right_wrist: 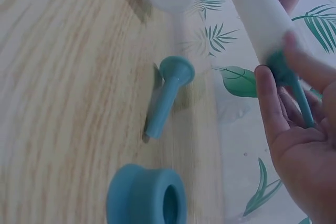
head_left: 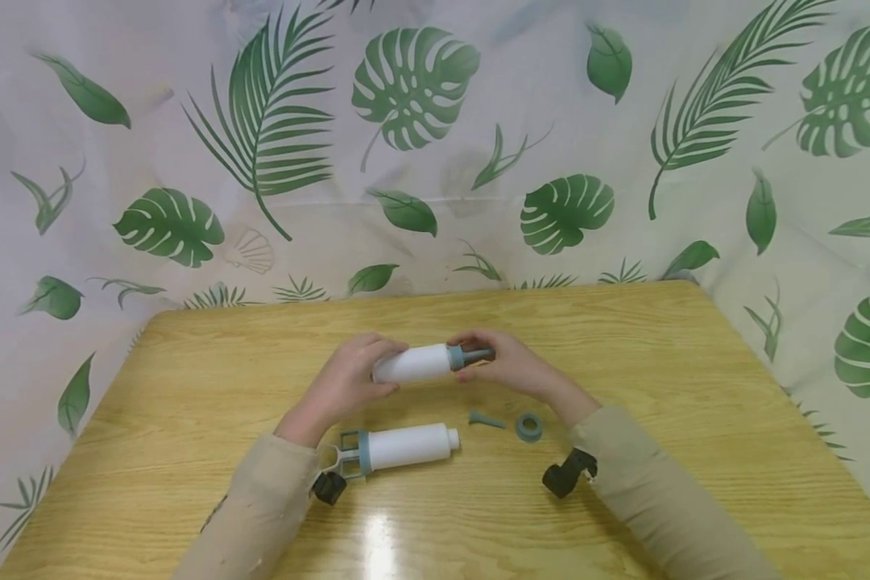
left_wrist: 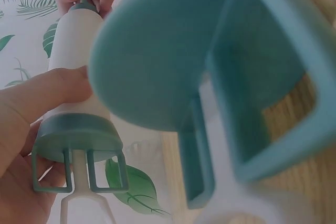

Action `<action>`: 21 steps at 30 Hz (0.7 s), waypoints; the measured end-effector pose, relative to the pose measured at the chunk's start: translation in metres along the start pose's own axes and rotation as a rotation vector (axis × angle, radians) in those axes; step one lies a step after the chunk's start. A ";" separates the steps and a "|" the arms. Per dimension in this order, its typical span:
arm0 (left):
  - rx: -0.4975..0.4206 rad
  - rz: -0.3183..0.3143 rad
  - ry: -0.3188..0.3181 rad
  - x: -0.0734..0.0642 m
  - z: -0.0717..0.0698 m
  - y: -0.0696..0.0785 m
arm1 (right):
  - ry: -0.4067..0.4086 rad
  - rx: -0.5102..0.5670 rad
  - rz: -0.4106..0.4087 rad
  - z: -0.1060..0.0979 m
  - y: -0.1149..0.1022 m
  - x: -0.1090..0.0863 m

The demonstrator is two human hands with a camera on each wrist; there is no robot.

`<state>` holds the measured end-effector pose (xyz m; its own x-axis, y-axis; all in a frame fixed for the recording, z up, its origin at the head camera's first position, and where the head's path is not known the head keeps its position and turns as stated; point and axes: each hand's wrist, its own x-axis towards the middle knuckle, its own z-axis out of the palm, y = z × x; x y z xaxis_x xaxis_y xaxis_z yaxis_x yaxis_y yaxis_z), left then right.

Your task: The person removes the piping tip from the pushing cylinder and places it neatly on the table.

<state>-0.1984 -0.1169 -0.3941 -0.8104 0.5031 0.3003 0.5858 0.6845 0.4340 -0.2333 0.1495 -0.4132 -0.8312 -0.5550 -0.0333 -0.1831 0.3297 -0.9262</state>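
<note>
My left hand (head_left: 355, 374) grips a white syringe-like tube (head_left: 415, 364) near its handle end, held above the table's far half. In the left wrist view this end has a teal cap (left_wrist: 79, 136) with two side loops and a white pull ring (left_wrist: 84, 199). At the tube's other end, my right hand (head_left: 506, 366) holds the teal collar (right_wrist: 279, 66) between thumb and fingers. A slim teal nozzle (right_wrist: 303, 103) points out of the collar along the palm. A second such tube (head_left: 409, 445) lies nearer on the table, its white neck (head_left: 453, 438) bare.
Right of the lying tube, a loose teal nozzle (head_left: 486, 420) and a teal ring collar (head_left: 528, 428) lie on the wooden table (head_left: 623, 338). Black wrist cameras (head_left: 561, 479) hang below both sleeves. A leaf-printed sheet (head_left: 435, 161) covers the wall behind.
</note>
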 end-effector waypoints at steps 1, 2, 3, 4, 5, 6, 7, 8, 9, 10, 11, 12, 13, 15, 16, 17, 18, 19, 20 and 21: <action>-0.004 -0.001 0.001 -0.001 0.000 0.000 | -0.010 0.034 0.007 0.000 0.000 0.000; -0.005 0.001 0.003 -0.001 0.000 0.000 | -0.023 0.064 0.017 0.000 0.000 0.000; -0.006 0.003 0.005 -0.002 0.000 0.000 | -0.035 0.095 0.031 0.001 0.000 0.000; -0.006 0.007 0.007 -0.002 0.000 0.000 | -0.047 0.124 0.043 0.001 -0.001 0.000; -0.004 0.013 0.011 -0.002 0.000 0.000 | -0.058 0.153 0.055 0.001 -0.001 0.001; -0.003 0.015 0.012 -0.002 0.000 -0.001 | -0.067 0.169 0.062 0.001 -0.001 0.000; 0.000 0.018 0.012 -0.003 0.000 -0.001 | -0.069 0.168 0.068 0.001 -0.001 0.001; 0.002 0.020 0.011 -0.003 0.000 -0.001 | -0.064 0.149 0.070 0.001 -0.001 0.000; 0.001 0.019 0.009 -0.003 0.000 -0.001 | -0.057 0.126 0.067 0.002 -0.001 0.000; 0.003 0.021 0.008 -0.003 0.000 -0.001 | -0.049 0.098 0.059 0.002 -0.001 0.000; 0.001 0.018 0.005 -0.003 0.000 -0.001 | -0.039 0.067 0.051 0.001 0.000 0.000; -0.002 0.015 0.000 -0.003 0.000 -0.001 | -0.030 0.036 0.042 0.001 0.000 -0.001; -0.005 0.016 -0.001 -0.003 0.000 0.000 | -0.020 0.004 0.033 0.001 0.000 -0.001; -0.013 0.013 -0.007 -0.002 0.000 0.000 | -0.006 -0.047 0.012 0.001 0.000 -0.001; -0.019 0.011 -0.011 -0.002 0.001 0.000 | -0.002 -0.060 0.001 0.001 0.000 -0.002; -0.025 0.007 -0.016 -0.002 0.001 0.000 | 0.001 -0.067 -0.006 0.001 0.000 -0.002; -0.029 0.006 -0.019 -0.002 0.001 0.001 | 0.002 -0.069 -0.016 0.001 0.000 -0.002; -0.032 0.002 -0.023 -0.002 0.001 0.001 | 0.002 -0.070 -0.027 0.001 0.001 -0.002; -0.034 -0.004 -0.030 -0.002 0.001 0.001 | 0.002 -0.068 -0.038 0.001 0.001 -0.002; -0.040 -0.009 -0.034 -0.002 0.001 0.001 | 0.002 -0.062 -0.046 0.001 0.001 -0.002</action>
<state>-0.1964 -0.1166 -0.3947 -0.8146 0.5146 0.2677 0.5766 0.6681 0.4702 -0.2310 0.1499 -0.4146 -0.8221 -0.5692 0.0095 -0.2532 0.3507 -0.9016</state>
